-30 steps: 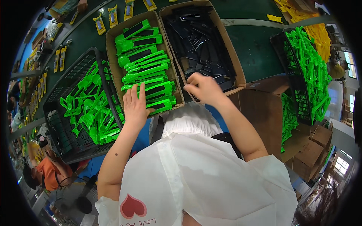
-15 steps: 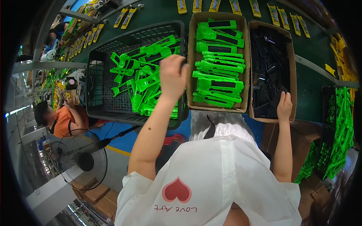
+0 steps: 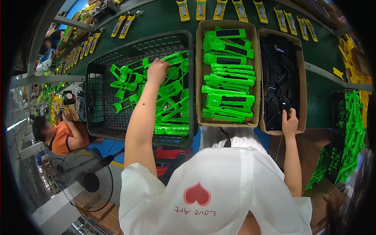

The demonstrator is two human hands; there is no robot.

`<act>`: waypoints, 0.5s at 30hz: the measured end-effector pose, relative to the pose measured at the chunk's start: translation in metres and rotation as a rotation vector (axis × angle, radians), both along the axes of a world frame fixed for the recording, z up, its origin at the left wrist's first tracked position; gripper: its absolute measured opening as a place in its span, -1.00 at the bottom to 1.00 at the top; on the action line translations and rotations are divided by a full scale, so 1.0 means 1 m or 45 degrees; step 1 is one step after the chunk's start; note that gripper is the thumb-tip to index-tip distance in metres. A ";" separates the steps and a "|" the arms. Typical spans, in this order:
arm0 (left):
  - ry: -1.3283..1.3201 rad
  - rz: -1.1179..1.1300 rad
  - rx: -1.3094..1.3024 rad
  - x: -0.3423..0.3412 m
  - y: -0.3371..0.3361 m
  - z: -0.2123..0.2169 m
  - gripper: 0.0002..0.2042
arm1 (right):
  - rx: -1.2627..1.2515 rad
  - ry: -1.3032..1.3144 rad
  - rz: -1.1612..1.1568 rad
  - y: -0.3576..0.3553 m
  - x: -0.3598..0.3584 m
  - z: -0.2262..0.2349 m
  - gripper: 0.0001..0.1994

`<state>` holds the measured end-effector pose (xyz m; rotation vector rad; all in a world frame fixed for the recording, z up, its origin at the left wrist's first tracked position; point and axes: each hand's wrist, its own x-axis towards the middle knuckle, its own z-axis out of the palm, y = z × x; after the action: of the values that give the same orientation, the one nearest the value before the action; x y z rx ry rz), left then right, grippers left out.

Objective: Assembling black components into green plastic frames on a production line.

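Over the black plastic crate point(image 3: 117, 131), my left hand point(image 3: 157, 73) has its fingers bent down and closed on a green plastic frame point(image 3: 173, 58) in the pile; the fingertips are partly hidden. Loose green frames lie every which way around it. At the near end of the narrow cardboard box point(image 3: 301, 84), my right hand point(image 3: 290, 122) reaches in among flat black panels point(image 3: 280, 68). Its thumb and forefinger are apart, with the tips at the panels. Between crate and narrow box, a larger cardboard box point(image 3: 199, 78) holds green frames with black panels set in them, stacked in a row.
Yellow packaged pieces point(image 3: 221, 9) line the far side of the green table point(image 3: 321, 58). A second crate of green parts point(image 3: 350, 133) stands at the right, near yellow parts point(image 3: 356, 58). A fan point(image 3: 88, 182) and a co-worker in orange point(image 3: 64, 137) are at the left.
My left hand has moved left, from the crate's right rim into the green pile. My right hand has stayed near the narrow box's near end, its fingers spreading. The whole view has shifted slightly.
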<state>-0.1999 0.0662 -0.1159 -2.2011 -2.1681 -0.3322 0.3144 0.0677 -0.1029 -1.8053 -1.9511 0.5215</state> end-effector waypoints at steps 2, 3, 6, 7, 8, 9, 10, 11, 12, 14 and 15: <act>-0.226 0.072 0.277 0.006 -0.004 0.010 -0.88 | 0.000 0.030 -0.011 -0.001 0.002 -0.003 -0.79; -0.508 0.225 0.563 0.009 -0.008 0.017 -0.93 | -0.010 0.038 -0.040 -0.002 0.004 -0.004 -0.78; -0.879 0.297 0.488 0.024 -0.016 0.051 -0.94 | -0.028 0.065 -0.087 0.000 0.009 -0.008 -0.77; -0.835 0.279 0.313 0.027 -0.014 0.053 -0.93 | -0.033 0.079 -0.100 0.002 0.011 -0.007 -0.76; -0.659 0.274 0.130 0.027 -0.011 0.047 -0.88 | -0.045 0.097 -0.096 0.003 0.011 -0.005 -0.75; -0.449 0.231 0.122 0.028 -0.004 0.036 -0.76 | -0.045 0.105 -0.091 0.005 0.010 -0.005 -0.75; -0.279 0.249 0.151 0.030 0.001 0.027 -0.71 | -0.042 0.122 -0.059 0.007 0.010 -0.004 -0.75; -0.117 0.254 0.181 0.029 0.010 0.017 -0.65 | -0.035 0.131 -0.039 0.006 0.009 -0.003 -0.76; -0.123 0.363 0.124 0.023 0.017 0.007 -0.61 | -0.026 0.131 -0.045 0.005 0.008 -0.003 -0.76; -0.144 0.484 -0.032 0.017 0.024 -0.007 -0.61 | -0.016 0.129 -0.011 0.003 0.006 -0.003 -0.78; -0.130 0.462 -0.088 0.017 0.027 -0.008 -0.68 | 0.006 0.133 -0.013 0.001 0.006 -0.004 -0.80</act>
<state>-0.1829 0.0934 -0.1237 -1.8013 -2.6063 -0.3627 0.3203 0.0689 -0.1066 -1.7480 -1.8712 0.5948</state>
